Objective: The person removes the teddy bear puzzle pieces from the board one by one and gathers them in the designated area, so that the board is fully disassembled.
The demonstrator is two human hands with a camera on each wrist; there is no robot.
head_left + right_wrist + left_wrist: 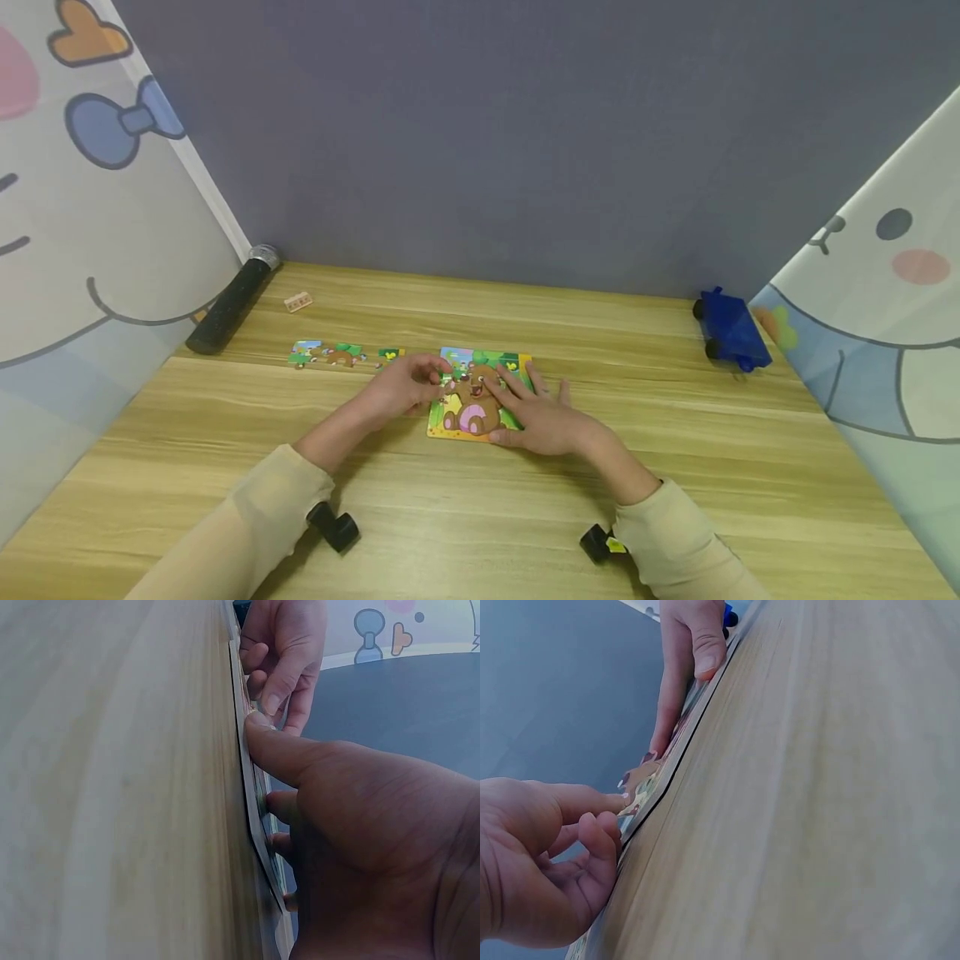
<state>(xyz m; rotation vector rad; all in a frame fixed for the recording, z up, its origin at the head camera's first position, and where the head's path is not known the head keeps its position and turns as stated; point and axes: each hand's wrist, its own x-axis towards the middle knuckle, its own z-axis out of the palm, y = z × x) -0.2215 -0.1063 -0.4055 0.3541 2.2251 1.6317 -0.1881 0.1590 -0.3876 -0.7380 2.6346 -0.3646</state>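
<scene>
A bear jigsaw puzzle [474, 421] in its flat board lies in front of me. My left hand [405, 386] is at its left edge and pinches a small puzzle piece [639, 780] between thumb and index finger. The piece tilts up over the board in the left wrist view. My right hand [546, 419] rests on the right part of the puzzle with its fingers spread, covering some of the picture. In the right wrist view its thumb lies along the near edge of the board [259, 825].
Loose puzzle pieces [343, 356] lie in a row left of the board, one [390, 354] close behind my left hand. Farther left are a black microphone [232, 304] and a small pinkish block [298, 302]. A blue toy cart [733, 329] stands at the right, before the grey wall [510, 150].
</scene>
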